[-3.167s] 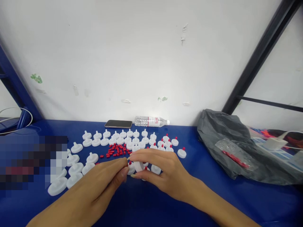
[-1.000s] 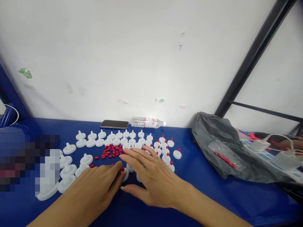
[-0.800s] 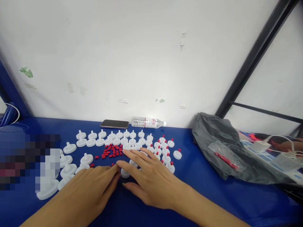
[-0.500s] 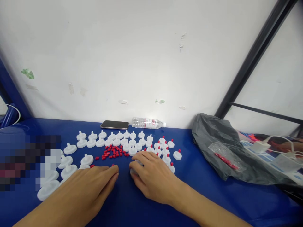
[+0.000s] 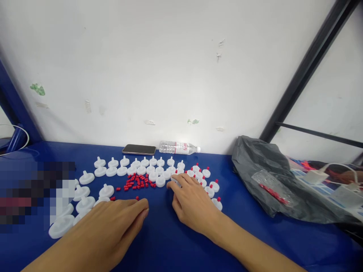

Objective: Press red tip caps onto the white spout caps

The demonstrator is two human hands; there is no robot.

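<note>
Back is filled by a white wall [image 5: 181, 94], marked with peeled patches. A blue tabletop [image 5: 159, 241] is set against it. Right end is taken up by a crumpled dark bag [image 5: 252, 155]; a power strip [image 5: 319, 186] is seen beyond it, plugs fitted.

Hands: left hand [image 5: 121, 223] is held low at front left, fingers together and bent down, thumb tucked beneath — whether anything is gripped can't be told, the inside is hidden. Right hand [image 5: 193, 204] is held open over the lids at centre right, fingers spread and bent, thumb apart.

A clear bottle [image 5: 179, 147] is laid on its side by the wall, with a dark phone [image 5: 138, 149] placed just left of it. A clear packet [image 5: 266, 183] with red pieces inside is rested on the bag.

Bare white lids [image 5: 100, 164] are stood spout up, at left and along the back. Capped lids [image 5: 214, 186] are grouped around the right hand, red tips fitted. Loose red caps [image 5: 138, 183] are piled between the lids — one is left just beyond the left fingertips.
</note>
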